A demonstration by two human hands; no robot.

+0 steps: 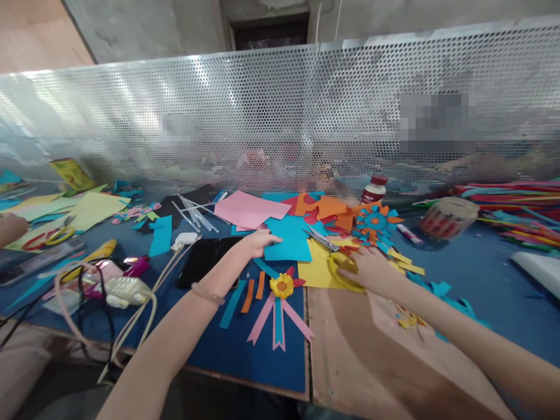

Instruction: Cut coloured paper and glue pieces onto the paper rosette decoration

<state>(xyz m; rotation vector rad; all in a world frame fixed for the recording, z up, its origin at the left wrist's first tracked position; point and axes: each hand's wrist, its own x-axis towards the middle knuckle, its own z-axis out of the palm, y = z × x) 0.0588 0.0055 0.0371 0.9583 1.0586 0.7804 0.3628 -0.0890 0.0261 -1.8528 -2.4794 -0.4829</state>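
Note:
My left hand (261,243) is at the left edge of a blue paper sheet (289,240), its fingers closed on that edge. Over a yellow sheet (311,274), my right hand (370,268) has its fingers on the yellow handles of the scissors (324,238); the blades point up and left, toward the blue sheet. Nearer me lies a paper rosette (282,286) with a yellow flower centre and pink and blue tails. Blue and orange strips (248,296) are beside it on the left.
Pink sheet (249,209) and orange scraps (332,207) lie behind. A bottle (374,190), glue stick (409,234) and tape roll (450,217) stand or lie right. Phone (199,262), cables and glue guns (126,290) are left. Another person's hand (11,228) shows far left.

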